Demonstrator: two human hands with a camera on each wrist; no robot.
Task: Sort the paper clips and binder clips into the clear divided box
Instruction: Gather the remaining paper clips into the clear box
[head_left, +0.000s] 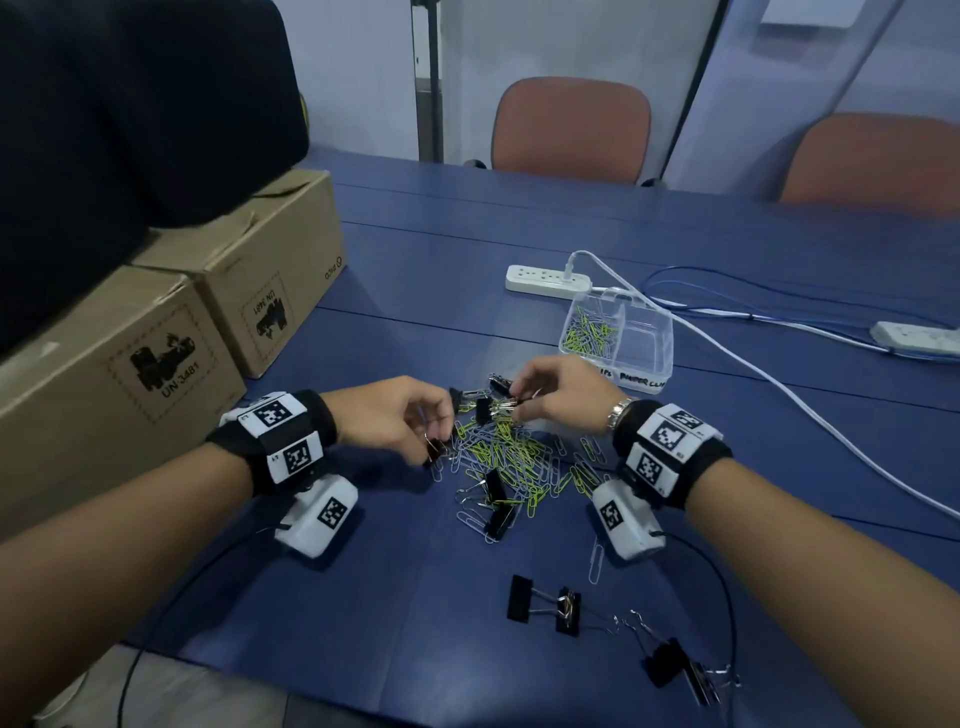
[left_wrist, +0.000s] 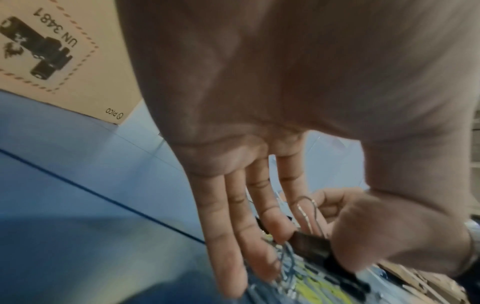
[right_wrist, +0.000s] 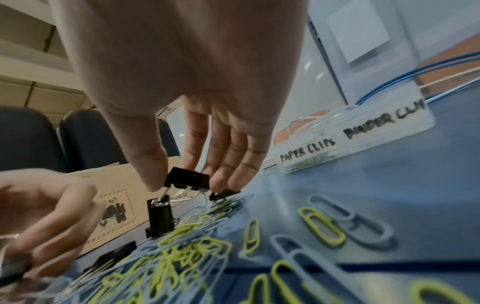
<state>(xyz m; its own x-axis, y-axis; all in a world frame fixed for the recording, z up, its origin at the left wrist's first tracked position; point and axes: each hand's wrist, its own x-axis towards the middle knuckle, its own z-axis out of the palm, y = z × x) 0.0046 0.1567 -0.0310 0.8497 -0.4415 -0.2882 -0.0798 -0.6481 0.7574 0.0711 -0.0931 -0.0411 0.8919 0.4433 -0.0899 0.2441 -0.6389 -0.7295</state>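
A heap of green and pale blue paper clips (head_left: 514, 462) lies on the blue table (head_left: 426, 291), with black binder clips (head_left: 496, 491) mixed in. My left hand (head_left: 439, 441) pinches one black binder clip (left_wrist: 309, 242) at the heap's left edge. At the heap's far edge my right hand (head_left: 511, 410) pinches another binder clip (right_wrist: 188, 178) just above the table; a second clip (right_wrist: 159, 218) hangs from its wire handle. Beyond the right hand stands the clear divided box (head_left: 644, 364), with paper clips (head_left: 589, 330) in its left compartment. Its labels read "PAPER CLIPS" and "BINDER CLIPS" (right_wrist: 363, 127).
More binder clips (head_left: 543, 605) lie near the front edge, with another cluster (head_left: 675, 667) to their right. Two cardboard boxes (head_left: 156, 364) stand along the left. A white power strip (head_left: 548, 280) and cables (head_left: 779, 405) cross the table behind and right of the box. Two chairs stand beyond.
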